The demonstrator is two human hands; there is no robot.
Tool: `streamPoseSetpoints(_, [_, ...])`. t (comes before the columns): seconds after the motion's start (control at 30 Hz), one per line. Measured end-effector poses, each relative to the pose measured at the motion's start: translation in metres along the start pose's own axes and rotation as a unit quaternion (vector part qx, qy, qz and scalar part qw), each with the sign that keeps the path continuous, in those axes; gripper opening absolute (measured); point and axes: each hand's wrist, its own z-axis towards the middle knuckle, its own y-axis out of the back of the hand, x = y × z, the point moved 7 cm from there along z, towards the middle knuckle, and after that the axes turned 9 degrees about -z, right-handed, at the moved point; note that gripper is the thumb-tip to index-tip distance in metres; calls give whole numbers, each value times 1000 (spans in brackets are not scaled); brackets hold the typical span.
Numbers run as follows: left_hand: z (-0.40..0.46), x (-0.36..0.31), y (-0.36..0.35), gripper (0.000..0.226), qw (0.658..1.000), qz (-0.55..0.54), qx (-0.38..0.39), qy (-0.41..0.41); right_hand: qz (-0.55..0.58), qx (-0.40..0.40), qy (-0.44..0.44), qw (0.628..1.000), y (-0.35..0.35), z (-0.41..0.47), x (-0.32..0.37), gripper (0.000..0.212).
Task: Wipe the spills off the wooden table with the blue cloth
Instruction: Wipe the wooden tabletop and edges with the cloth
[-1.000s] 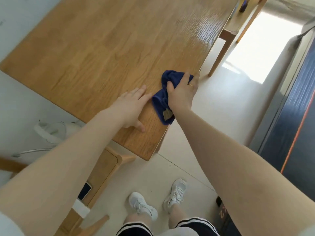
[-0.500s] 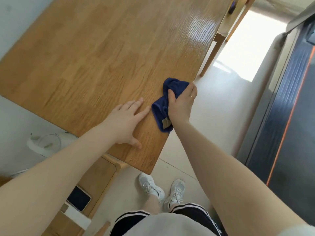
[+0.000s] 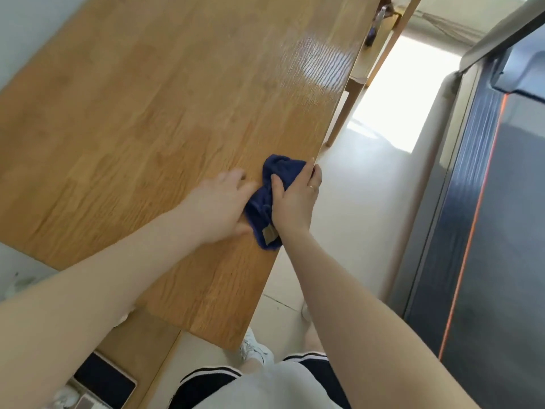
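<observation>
A bunched dark blue cloth (image 3: pixel 278 175) with a small tan label lies on the wooden table (image 3: pixel 141 119), right at its right-hand edge. My right hand (image 3: pixel 296 202) presses on top of the cloth and grips it, thumb on its left side, fingers over the table's edge. My left hand (image 3: pixel 219 206) rests flat on the wood just left of the cloth, fingers spread and touching the cloth's side. A shiny patch shows on the wood farther along the table. No spill is plain to see.
A dark treadmill (image 3: pixel 483 231) with an orange stripe runs along the right, leaving a narrow strip of pale floor. A wooden bench (image 3: pixel 141 349) with a phone (image 3: pixel 103 380) on it stands below the table's near corner. A table leg (image 3: pixel 339 116) stands ahead.
My right hand has slid the cloth farther along the table's right edge, and my left hand has followed up against it. My body and the view have moved forward along the table.
</observation>
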Motion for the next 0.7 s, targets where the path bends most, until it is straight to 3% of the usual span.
streamPoseSetpoints(0.17, [31,4,27,114,992,-76,-34,93,-38,-4,11,999,22,117,16,70])
streamPoseSetpoints(0.3, [60,7,45,113,993,-76,-33,89,-7,17,10,1000,20,113,13,79])
streamPoseSetpoints(0.43, [95,5,53,124,997,-25,-1,74,52,77,63,994,13,75,1,77])
streamPoseSetpoints(0.7, [146,2,48,139,996,-15,13,81,-30,26,77,996,40,211,26,71])
